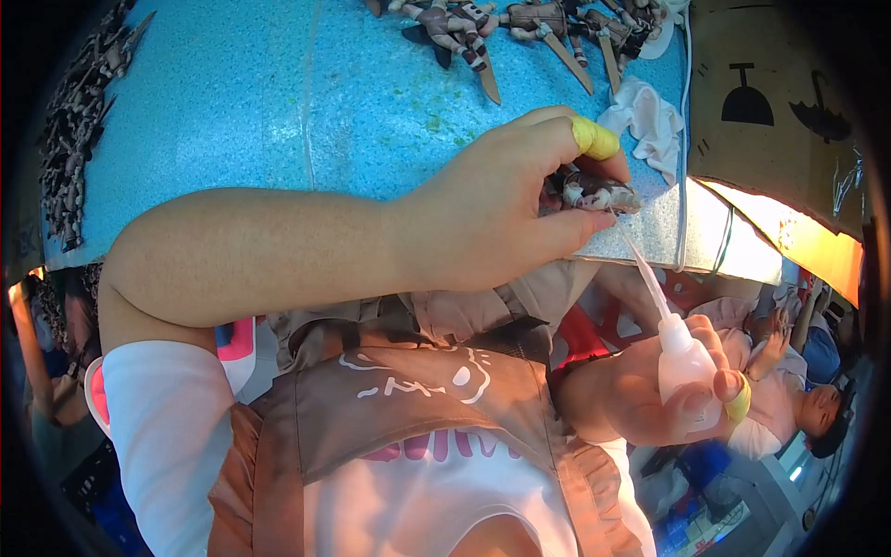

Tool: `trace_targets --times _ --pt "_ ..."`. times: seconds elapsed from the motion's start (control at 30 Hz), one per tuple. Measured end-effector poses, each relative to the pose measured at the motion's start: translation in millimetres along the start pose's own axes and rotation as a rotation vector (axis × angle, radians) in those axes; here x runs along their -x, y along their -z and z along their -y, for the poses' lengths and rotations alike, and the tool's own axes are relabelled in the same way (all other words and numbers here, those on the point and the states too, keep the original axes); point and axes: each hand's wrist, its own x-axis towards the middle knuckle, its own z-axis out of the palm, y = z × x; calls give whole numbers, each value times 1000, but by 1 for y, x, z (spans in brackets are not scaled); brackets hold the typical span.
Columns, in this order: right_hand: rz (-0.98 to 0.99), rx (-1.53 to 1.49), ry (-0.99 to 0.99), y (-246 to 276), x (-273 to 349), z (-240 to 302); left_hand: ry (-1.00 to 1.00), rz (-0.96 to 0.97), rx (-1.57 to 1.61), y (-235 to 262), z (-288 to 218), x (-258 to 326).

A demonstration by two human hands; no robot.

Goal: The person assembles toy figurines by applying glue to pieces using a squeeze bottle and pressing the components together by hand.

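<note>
Our left hand [506, 200] pinches a small figure [594, 195]; our right hand [650, 390] grips a squeeze bottle [685, 367], its nozzle touching the figure.

Two hands are working over the blue table [278, 102]: one toy figure [594, 195] and one squeeze bottle [682, 357] being held, one white cloth [645, 116] lying on it, roughly four more figures [520, 23] lining its far edge.

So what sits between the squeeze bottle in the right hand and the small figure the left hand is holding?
Only the bottle's own long thin nozzle spans that gap in the head view, running from the squeeze bottle in the right hand up to the small figure pinched by the left hand.
</note>
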Motion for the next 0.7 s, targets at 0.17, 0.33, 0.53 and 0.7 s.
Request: trace_targets --times 0.17,0.33,0.53,0.7 --pt "106 -52 -65 -1 -7 8 -50 -137 112 -10 8 -3" --pt "97 -50 -63 -1 -3 5 -88 -140 67 -7 9 -2" --pt "1 29 -14 -24 -4 3 -51 -76 24 -3 2 -1" --pt "-59 -26 -13 -7 2 2 -93 -141 51 -7 9 -2"
